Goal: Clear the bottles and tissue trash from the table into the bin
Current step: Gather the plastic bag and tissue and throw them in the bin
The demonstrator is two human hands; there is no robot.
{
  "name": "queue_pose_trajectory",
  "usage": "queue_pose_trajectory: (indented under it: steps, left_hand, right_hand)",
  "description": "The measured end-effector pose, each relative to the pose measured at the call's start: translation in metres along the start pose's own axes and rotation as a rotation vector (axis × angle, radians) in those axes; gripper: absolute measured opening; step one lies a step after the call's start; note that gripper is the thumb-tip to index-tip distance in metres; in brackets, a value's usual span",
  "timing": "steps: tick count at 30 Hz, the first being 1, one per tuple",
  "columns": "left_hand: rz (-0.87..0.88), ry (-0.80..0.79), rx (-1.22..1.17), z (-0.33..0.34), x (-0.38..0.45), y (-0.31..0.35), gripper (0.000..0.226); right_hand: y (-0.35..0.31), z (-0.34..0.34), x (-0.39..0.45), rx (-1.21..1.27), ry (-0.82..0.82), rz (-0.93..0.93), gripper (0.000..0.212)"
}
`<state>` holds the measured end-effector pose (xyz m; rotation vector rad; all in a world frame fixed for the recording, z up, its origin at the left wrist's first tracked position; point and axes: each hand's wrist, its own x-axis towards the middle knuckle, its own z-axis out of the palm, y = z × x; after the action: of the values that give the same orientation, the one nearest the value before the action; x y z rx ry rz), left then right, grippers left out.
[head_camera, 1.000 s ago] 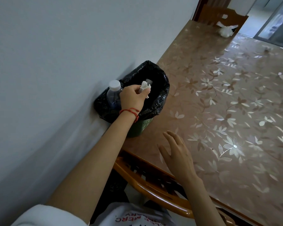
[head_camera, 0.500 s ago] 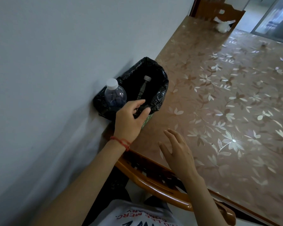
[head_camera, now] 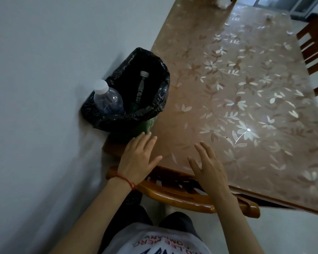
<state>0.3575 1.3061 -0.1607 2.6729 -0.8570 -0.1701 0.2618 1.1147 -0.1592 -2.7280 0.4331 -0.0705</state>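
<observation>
A green bin (head_camera: 147, 123) lined with a black bag stands on the table's near left corner, against the wall. Two clear bottles sit inside it: one upright at the left (head_camera: 108, 100) with a white cap, and a slimmer one (head_camera: 141, 85) leaning deeper in. The dropped tissue is out of sight in the dark bag. My left hand (head_camera: 139, 158) hovers just in front of the bin, fingers straight, holding nothing. My right hand (head_camera: 207, 167) is spread flat over the table's near edge, also empty. A white crumpled tissue bundle (head_camera: 222, 1) lies at the table's far end.
The table (head_camera: 246, 99) has a glossy brown floral cover. A wooden chair back (head_camera: 182, 197) sits between me and the table edge. Another wooden chair (head_camera: 316, 57) stands at the right side. A white wall runs along the left.
My left hand let the tissue go into the bin and drew back toward me, now empty. My right hand stayed near the table edge. The view tilted down.
</observation>
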Motion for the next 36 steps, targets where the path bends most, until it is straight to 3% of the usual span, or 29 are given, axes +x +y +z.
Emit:
queue_pose_trajectory:
  steps: [9,17,26,36]
  left_hand:
    - [0.196,-0.060,0.014,0.013,0.028,0.018,0.060]
    - [0.360,-0.095,0.089,0.025,0.051,0.069,0.057]
    - [0.609,-0.104,0.117,0.055,0.069,0.177,0.055]
    - [0.912,-0.222,0.087,0.102,0.057,0.316,0.057]
  right_hand:
    - [0.029,-0.013,-0.038,-0.050,0.078,0.240,0.050]
    - [0.071,-0.039,-0.080,-0.052,0.245,0.453,0.048]
    - [0.145,-0.068,-0.141,-0.062,0.391,0.662,0.048]
    - [0.208,-0.081,-0.240,-0.045,0.523,1.002,0.044]
